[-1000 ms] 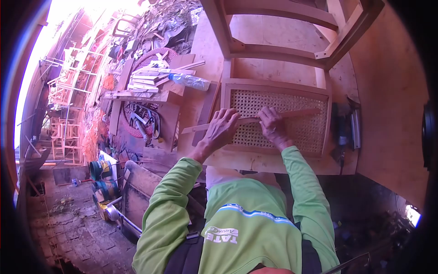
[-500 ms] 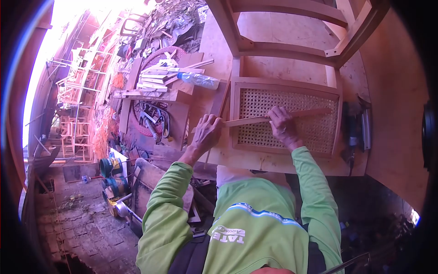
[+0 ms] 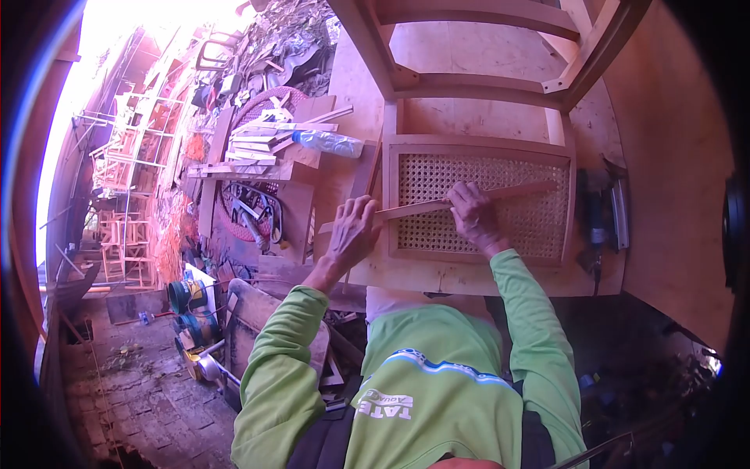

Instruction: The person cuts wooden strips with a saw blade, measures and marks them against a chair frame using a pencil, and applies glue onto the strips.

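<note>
A thin wooden strip (image 3: 414,209) lies slantwise in both my hands, over the cane-webbed panel (image 3: 437,173) of a wooden chair frame (image 3: 484,84). Near the strip's left end, my left hand (image 3: 353,231) is closed round it, just left of the panel. Farther along, over the webbing, the fingers of my right hand (image 3: 473,211) grip the same strip about its middle. Its right end reaches toward the panel's right side. Whether the strip touches the webbing I cannot tell.
A plastic bottle (image 3: 328,142) lies beside stacked wood offcuts (image 3: 258,141) on the left. Below them are hand tools (image 3: 251,209). A dark power tool (image 3: 597,211) sits right of the panel. The plywood tabletop (image 3: 367,273) ends in front of my body.
The view has shifted slightly, so the chair frame and table appear a little farther left. Both hands still hold the strip, in nearly the same places.
</note>
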Tool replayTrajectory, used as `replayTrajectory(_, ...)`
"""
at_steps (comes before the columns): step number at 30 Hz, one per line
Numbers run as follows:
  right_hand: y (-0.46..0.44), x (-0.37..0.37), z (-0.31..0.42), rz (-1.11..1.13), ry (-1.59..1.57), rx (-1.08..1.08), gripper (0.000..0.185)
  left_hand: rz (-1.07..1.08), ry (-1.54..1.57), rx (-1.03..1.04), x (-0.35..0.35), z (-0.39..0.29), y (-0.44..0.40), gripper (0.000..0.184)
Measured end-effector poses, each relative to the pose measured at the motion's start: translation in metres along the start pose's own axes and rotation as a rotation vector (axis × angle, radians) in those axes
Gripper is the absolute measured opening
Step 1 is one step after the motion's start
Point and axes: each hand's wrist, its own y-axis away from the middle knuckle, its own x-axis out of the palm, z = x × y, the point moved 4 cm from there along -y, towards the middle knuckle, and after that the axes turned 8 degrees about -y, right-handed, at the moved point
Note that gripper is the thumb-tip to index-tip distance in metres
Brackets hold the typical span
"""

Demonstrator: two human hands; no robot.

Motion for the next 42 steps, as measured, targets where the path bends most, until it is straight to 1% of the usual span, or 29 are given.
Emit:
replayTrajectory(1,0.001,-0.001,0.000,0.003,0.002,0.002,0.028,-0.075,0.044,-0.007,-0.002,-0.014,-0.006,0.034)
replayTrajectory(2,0.000,-0.001,0.000,0.001,-0.004,-0.004,0.027,-0.018,0.113,0.037,0.004,-0.025,-0.016,0.039)
replayTrajectory(3,-0.001,-0.001,0.000,-0.001,-0.009,-0.012,0.027,-0.020,0.115,0.033,0.008,-0.036,-0.027,0.039)
replayTrajectory(5,-0.001,0.000,0.001,0.000,0.001,-0.018,0.026,-0.096,0.168,0.198,0.016,-0.063,-0.047,0.035)
replayTrajectory(7,-0.001,0.001,-0.002,-0.004,0.016,-0.021,0.025,-0.089,0.193,0.207,0.029,-0.074,-0.058,0.035)
replayTrajectory(12,0.001,0.003,-0.002,-0.016,0.008,0.004,0.022,-0.044,0.269,0.216,0.050,-0.074,-0.061,0.033)
replayTrajectory(16,-0.001,0.000,-0.003,0.002,0.013,0.013,0.022,-0.100,0.296,0.260,0.049,-0.075,-0.061,0.033)
replayTrajectory(18,0.000,-0.009,-0.002,0.028,-0.107,0.044,0.020,-0.121,0.301,0.264,0.044,-0.078,-0.061,0.031)
replayTrajectory(19,0.001,-0.017,-0.001,0.023,-0.096,0.058,0.020,-0.119,0.314,0.278,0.047,-0.078,-0.061,0.031)
replayTrajectory(21,0.009,-0.039,-0.006,-0.256,-0.354,0.185,0.019,-0.124,0.284,0.245,0.053,-0.075,-0.059,0.031)
replayTrajectory(22,0.024,-0.042,-0.024,-0.330,-0.422,0.254,0.012,-0.129,0.279,0.246,0.055,-0.075,-0.059,0.030)
replayTrajectory(23,0.037,-0.050,-0.032,-0.329,-0.415,0.264,0.012,-0.125,0.289,0.249,0.057,-0.075,-0.057,0.030)
replayTrajectory(25,0.065,-0.069,-0.047,-0.542,-0.737,0.479,0.015,-0.138,0.283,0.249,0.054,-0.075,-0.059,0.030)
replayTrajectory(26,0.077,-0.075,-0.050,-0.547,-0.735,0.482,0.015,-0.147,0.281,0.258,0.054,-0.075,-0.060,0.030)
replayTrajectory(28,0.095,-0.084,-0.048,-0.465,-0.522,0.592,0.025,-0.128,0.286,0.252,0.056,-0.074,-0.060,0.032)
replayTrajectory(29,0.101,-0.084,-0.042,-0.473,-0.519,0.598,0.025,-0.111,0.291,0.242,0.057,-0.075,-0.060,0.034)
replayTrajectory(31,0.098,-0.079,-0.023,-0.473,-0.739,0.651,0.022,-0.100,0.304,0.249,0.055,-0.076,-0.061,0.035)
replayTrajectory(32,0.098,-0.065,-0.024,-0.552,-0.825,0.537,0.021,-0.102,0.303,0.245,0.055,-0.076,-0.061,0.036)
replayTrajectory(33,0.095,-0.057,-0.021,-0.563,-0.823,0.544,0.021,-0.101,0.300,0.240,0.055,-0.076,-0.061,0.036)
replayTrajectory(35,0.087,-0.048,-0.015,-0.628,-0.806,0.425,0.019,-0.102,0.302,0.247,0.054,-0.077,-0.061,0.037)
replayTrajectory(36,0.082,-0.049,-0.012,-0.584,-0.680,0.422,0.019,-0.110,0.298,0.247,0.054,-0.077,-0.061,0.036)
replayTrajectory(37,0.079,-0.051,-0.008,-0.587,-0.682,0.422,0.019,-0.120,0.293,0.245,0.054,-0.077,-0.061,0.036)
replayTrajectory(39,0.067,-0.056,0.007,-0.500,-0.486,0.368,0.017,-0.117,0.296,0.245,0.055,-0.076,-0.061,0.036)
replayTrajectory(40,0.063,-0.054,0.012,-0.547,-0.508,0.361,0.018,-0.118,0.301,0.243,0.055,-0.076,-0.061,0.035)
replayTrajectory(42,0.059,-0.048,0.018,-0.546,-0.511,0.371,0.017,-0.114,0.296,0.237,0.055,-0.076,-0.061,0.035)
